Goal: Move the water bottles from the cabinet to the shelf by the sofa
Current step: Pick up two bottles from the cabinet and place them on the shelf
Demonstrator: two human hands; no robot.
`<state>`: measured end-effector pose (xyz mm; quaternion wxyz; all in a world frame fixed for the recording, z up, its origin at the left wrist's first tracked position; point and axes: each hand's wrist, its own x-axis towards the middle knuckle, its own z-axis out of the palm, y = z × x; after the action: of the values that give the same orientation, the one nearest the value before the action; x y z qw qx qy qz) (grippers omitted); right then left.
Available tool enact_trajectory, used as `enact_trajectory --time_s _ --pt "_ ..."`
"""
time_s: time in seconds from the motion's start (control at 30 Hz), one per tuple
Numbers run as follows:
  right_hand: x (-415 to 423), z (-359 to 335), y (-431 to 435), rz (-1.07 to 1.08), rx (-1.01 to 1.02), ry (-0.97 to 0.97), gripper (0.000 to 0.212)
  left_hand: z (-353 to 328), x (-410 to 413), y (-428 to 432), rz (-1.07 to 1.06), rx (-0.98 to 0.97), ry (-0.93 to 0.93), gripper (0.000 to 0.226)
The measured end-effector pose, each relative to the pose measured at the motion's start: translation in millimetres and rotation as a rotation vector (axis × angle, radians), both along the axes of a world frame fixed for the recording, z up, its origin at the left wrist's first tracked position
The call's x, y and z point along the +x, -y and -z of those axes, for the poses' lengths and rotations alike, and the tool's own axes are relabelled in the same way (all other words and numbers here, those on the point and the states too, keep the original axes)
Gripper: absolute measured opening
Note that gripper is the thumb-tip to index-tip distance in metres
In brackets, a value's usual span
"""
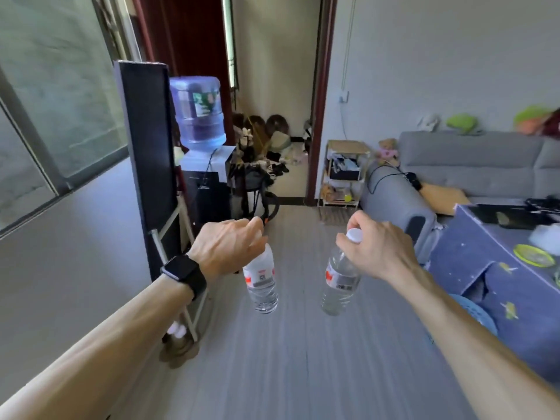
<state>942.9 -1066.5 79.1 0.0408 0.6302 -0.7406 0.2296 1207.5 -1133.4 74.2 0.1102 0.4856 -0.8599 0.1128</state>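
Grey plank floor (303,359) ran as an open lane from the viewer toward the doorway (272,101) at the far end. Left edge of the lane: a tall dark panel (148,140) standing below the window (45,101), with a water dispenser (209,177) just behind it. Right edge: a counter (485,268) draped in blue star-patterned cloth, and beyond it the grey sofa (469,159).

The shelf (348,145), a light-framed rack, stood between the doorway post and the sofa arm. Its middle tier held a dark box with blue and white items; the lowest tier held small brown and yellow objects, too blurred to identify. One blue jug (198,113) sat inverted on the dispenser.

Two water bottles were carried above the floor, well short of the shelf. The left hand (227,247), with one dark watch (185,274) on its wrist, held the left bottle (262,283) by the neck, fingers (254,228) curled over the cap. The right hand (378,250) held the right bottle (341,280) the same way, fingers (360,219) closed round its white cap (354,235). Both bottles were clear, each with one red-and-white label, hanging near each other but apart. The fill level could not be read.
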Motion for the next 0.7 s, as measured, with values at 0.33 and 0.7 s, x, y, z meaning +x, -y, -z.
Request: enact_trajectory --time_s 0.33,0.7 --pt "-78.8 21.8 104.4 0.223 0.072 0.020 0.024 24.3 -76.4 158.4 0.229 -0.033 0.050 0.028" --pt "-220.1 22.1 288.7 0.122 0.174 -0.047 0.026 29.1 -216.1 342.0 0.174 0.106 0.053 0.026"
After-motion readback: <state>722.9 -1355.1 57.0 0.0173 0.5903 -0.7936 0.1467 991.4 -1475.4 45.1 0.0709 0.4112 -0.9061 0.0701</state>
